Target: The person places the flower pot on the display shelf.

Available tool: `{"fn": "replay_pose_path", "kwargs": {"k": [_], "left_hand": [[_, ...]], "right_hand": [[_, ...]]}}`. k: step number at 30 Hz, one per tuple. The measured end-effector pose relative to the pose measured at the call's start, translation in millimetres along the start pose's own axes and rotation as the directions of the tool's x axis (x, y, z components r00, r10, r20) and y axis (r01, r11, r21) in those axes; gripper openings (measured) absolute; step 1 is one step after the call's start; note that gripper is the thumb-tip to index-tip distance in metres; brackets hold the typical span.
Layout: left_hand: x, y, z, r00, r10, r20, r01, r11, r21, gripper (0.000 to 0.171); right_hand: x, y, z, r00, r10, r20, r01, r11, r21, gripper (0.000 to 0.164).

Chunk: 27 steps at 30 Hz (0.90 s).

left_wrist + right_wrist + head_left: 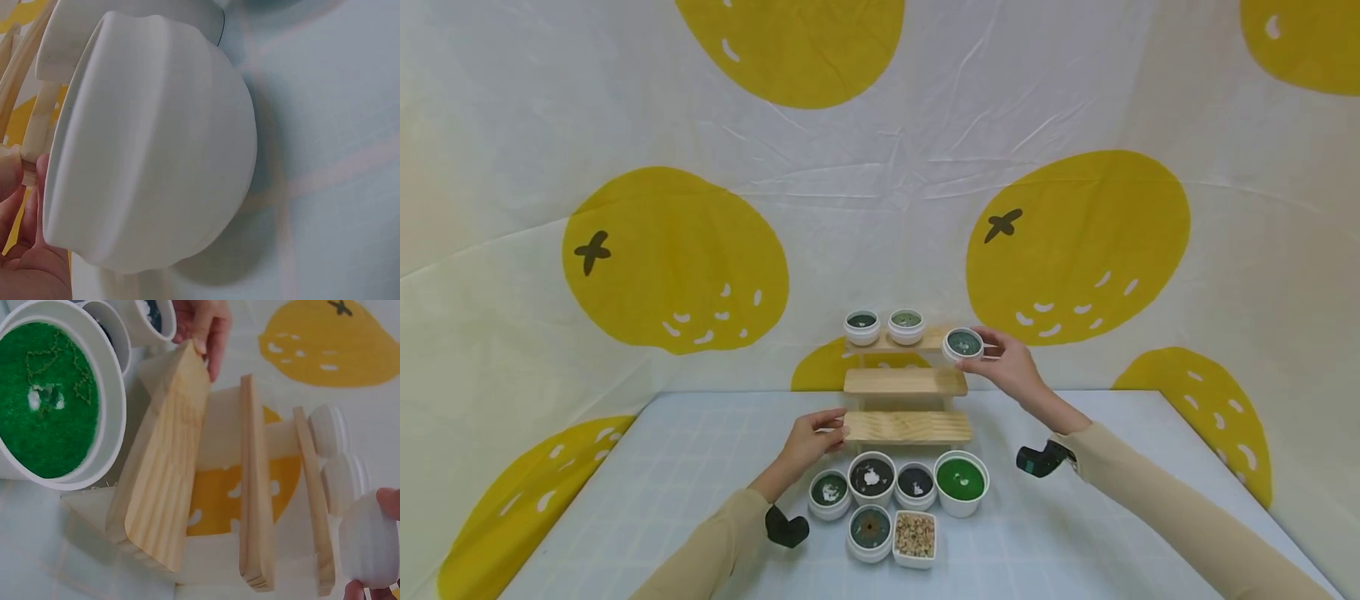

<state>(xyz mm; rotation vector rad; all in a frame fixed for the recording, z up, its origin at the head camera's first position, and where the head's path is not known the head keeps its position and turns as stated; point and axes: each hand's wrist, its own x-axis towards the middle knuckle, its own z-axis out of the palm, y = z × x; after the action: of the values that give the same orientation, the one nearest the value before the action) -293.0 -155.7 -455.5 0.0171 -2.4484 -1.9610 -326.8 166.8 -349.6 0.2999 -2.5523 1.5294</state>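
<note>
A three-step wooden stand (907,427) stands at the back of the table. My left hand (814,440) pinches the left end of its lowest step; in the right wrist view that hand's thumb (201,334) lies on the board end. At the top step's right end, my right hand (1009,363) grips a small white pot (962,343) with a dark green fill, between thumb and fingers. Two similar white pots, one dark-filled (862,328) and one lighter green (906,327), sit on the top step to its left. Whether the held pot touches the board, I cannot tell.
In front of the stand are several white pots, among them a bright green-filled tub (961,483), a black-filled pot (872,478) and a brown-centred one (870,533). A square dish of tan bits (915,539) sits nearest. Behind hangs a fruit-print cloth (880,233).
</note>
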Motion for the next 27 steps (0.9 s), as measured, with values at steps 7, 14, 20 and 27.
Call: {"fn": "replay_pose_path", "kwargs": {"k": [7, 14, 20, 27], "left_hand": [[-0.1, -1.4, -0.4, 1.000, -0.009, 0.004, 0.009, 1.000, -0.006, 0.039], [0.6, -1.0, -0.2, 1.000, -0.004, 0.009, 0.004, 1.000, -0.013, 0.039], [1.2, -0.3, 0.4, 1.000, -0.006, -0.002, 0.006, 1.000, -0.007, 0.038], [-0.1, -0.2, -0.2, 1.000, -0.003, 0.002, 0.003, 1.000, -0.009, 0.038]], "right_hand": [[9.5, -1.1, 2.6, 1.000, 0.007, 0.006, -0.007, 1.000, 0.011, 0.068], [20.2, -4.2, 2.1, 1.000, 0.014, -0.005, -0.014, 1.000, 0.003, 0.071], [28.1, -5.9, 3.5, 1.000, -0.013, -0.002, 0.013, 1.000, -0.017, 0.069], [33.4, -3.0, 9.5, 1.000, -0.027, -0.014, 0.027, 1.000, -0.016, 0.065]]}}
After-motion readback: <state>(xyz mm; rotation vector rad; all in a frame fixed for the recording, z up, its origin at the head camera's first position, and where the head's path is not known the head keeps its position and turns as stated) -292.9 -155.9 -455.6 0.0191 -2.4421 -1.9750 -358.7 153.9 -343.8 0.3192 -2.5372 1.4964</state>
